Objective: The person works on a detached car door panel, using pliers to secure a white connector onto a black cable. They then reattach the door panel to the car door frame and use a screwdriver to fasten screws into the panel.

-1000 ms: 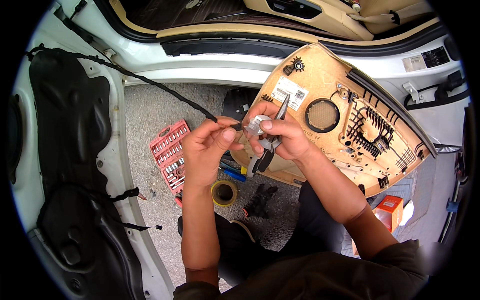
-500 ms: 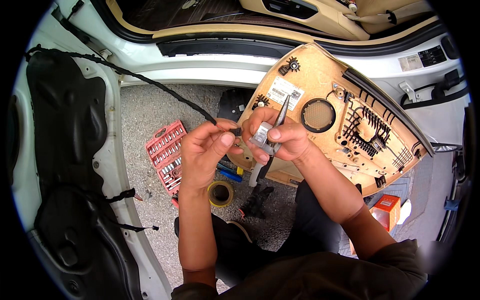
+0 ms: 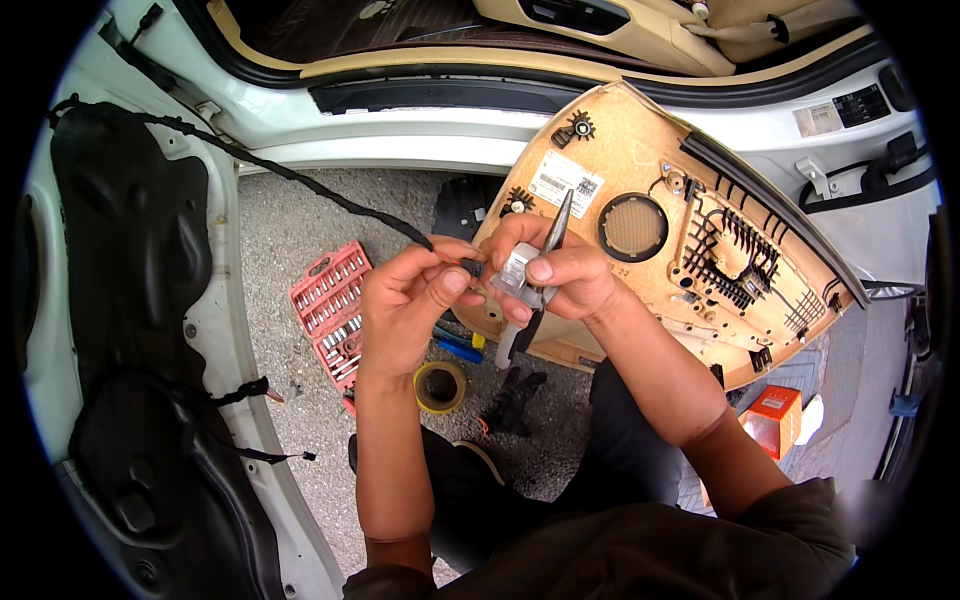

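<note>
A small grey plastic plug point(image 3: 515, 272) sits between the two hands, above the gravel ground point(image 3: 290, 230) and in front of the tan door panel point(image 3: 640, 160). It looks smooth and boxy. The right hand point(image 3: 560, 275) is curled tight around it, with the thumb pressed on top. The same hand also holds thin metal pliers point(image 3: 548, 245). Their long pointy tip points up and a little right, and the handles hang down toward the ground, so the tool stands almost upright.

The left hand point(image 3: 405, 300) pinches a little black piece point(image 3: 472, 267) at the end of a black cable point(image 3: 300, 180) with its fingertips. This piece is just beside the grey plug. The cable is long and wrapped in rough tape, and it runs up and left to the white car door point(image 3: 220, 330).

The door panel is flat and stiff, with a round speaker grille point(image 3: 632, 227) and black ribbed parts. On the ground below the hands lie a red case of tool bits point(image 3: 330, 310), a yellow roll of tape point(image 3: 440, 386) shaped like a ring, and a black glove point(image 3: 512, 398). An orange box point(image 3: 772, 420) sits near the panel's lower right corner.
</note>
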`<state>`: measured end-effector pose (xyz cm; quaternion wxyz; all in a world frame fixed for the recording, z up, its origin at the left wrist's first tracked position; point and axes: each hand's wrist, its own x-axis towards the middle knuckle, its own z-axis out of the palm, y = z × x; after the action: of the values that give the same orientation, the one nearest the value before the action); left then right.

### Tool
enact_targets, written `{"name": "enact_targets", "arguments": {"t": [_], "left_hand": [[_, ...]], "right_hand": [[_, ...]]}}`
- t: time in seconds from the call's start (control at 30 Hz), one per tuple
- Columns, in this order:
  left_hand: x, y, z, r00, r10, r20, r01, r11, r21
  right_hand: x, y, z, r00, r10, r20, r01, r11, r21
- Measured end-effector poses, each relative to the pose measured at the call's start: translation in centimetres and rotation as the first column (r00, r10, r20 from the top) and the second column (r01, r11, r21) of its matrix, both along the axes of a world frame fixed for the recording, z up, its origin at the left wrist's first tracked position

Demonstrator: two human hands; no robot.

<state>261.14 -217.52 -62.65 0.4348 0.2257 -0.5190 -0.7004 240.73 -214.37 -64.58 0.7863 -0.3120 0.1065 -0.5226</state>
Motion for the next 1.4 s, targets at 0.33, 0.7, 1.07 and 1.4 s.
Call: {"name": "enact_targets", "arguments": {"t": [0.33,0.7,1.07,1.4], "left_hand": [[0.0,0.3,0.3,1.000,0.007,0.023,-0.007,1.000,0.011],[0.6,-0.6,-1.5,0.943,-0.020,-0.333,0.096,0.973,0.212],[0.7,-0.7,-0.9,0.990,0.065,-0.124,-0.047,0.989,0.140],[0.6,-1.2,-0.2,0.969,0.206,-0.134,-0.162,0.946,0.282]], "right_hand": [[0.2,0.0,0.0,1.000,-0.001,0.021,0.001,1.000,-0.005],[0.7,0.1,0.3,0.995,-0.062,-0.079,0.060,0.998,-0.024],[0.7,0.2,1.0,0.965,-0.146,-0.217,0.146,0.989,-0.014],[0.9,0.0,0.7,0.921,-0.220,-0.323,0.223,0.974,-0.028]]}}
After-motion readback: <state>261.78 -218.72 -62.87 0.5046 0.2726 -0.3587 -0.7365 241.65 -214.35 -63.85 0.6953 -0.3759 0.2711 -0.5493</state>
